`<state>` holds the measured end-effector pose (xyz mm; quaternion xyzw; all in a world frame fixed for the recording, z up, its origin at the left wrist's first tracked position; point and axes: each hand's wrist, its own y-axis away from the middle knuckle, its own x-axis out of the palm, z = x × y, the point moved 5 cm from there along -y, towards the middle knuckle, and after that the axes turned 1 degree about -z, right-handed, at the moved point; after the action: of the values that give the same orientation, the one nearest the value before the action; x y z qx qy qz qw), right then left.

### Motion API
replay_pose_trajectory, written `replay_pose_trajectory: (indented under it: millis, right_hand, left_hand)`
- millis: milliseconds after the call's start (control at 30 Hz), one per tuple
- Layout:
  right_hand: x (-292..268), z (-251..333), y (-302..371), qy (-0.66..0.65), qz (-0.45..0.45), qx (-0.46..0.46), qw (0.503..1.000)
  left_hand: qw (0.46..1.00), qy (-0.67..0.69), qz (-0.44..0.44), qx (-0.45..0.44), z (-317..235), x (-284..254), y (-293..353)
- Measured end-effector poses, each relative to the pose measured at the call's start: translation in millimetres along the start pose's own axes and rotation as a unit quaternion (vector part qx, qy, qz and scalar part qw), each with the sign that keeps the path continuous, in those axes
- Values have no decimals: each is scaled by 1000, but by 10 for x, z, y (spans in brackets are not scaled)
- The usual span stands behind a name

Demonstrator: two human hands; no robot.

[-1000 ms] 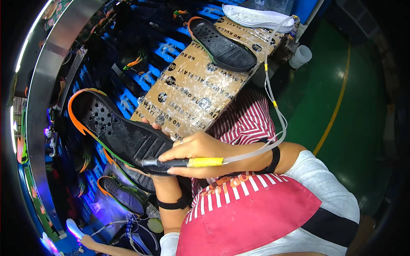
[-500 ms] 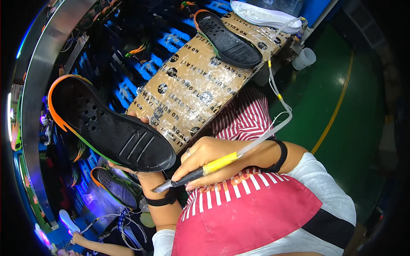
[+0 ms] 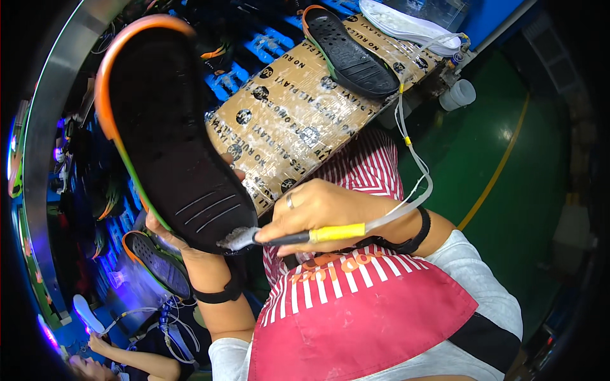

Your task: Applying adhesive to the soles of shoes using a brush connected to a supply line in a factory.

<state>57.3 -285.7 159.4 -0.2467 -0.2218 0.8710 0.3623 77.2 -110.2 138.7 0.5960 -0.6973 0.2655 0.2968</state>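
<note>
My left hand (image 3: pixel 166 230) grips a black shoe sole (image 3: pixel 166 136) with an orange and green rim. Its fingers wrap round from beneath, partly hidden, and the sole is tilted with its inner face toward me. In my right hand (image 3: pixel 314 213) is a glue brush (image 3: pixel 298 238) with a black and yellow handle, fed by a clear tube. The pale bristles touch the toe end of the sole. Another black sole (image 3: pixel 351 57) with holes lies on the taped cardboard (image 3: pixel 273 120) at the far side, beside a white sole (image 3: pixel 410 26).
A blue conveyor (image 3: pixel 267 44) carries more soles beyond the cardboard. At lower left another sole (image 3: pixel 155 263) lies near a co-worker's arm (image 3: pixel 136 362). A white bucket (image 3: pixel 457 95) hangs at the right end. The tube (image 3: pixel 413 165) loops past my right wrist.
The sole in my left hand has been raised and tilted up toward me. My right hand has brought the brush from beside the sole onto its toe end.
</note>
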Motion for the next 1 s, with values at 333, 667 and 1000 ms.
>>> replay_pose_trajectory:
  millis: [333, 667, 1000]
  right_hand:
    - [53, 34, 23, 17, 64, -41, 997]
    - [104, 80, 35, 48, 126, -39, 990]
    - [74, 90, 92, 122, 115, -26, 986]
  left_hand:
    - [984, -45, -119, -123, 49, 136, 21]
    - [937, -230, -202, -166, 2, 320, 75]
    - [890, -187, -183, -374, 105, 27, 42]
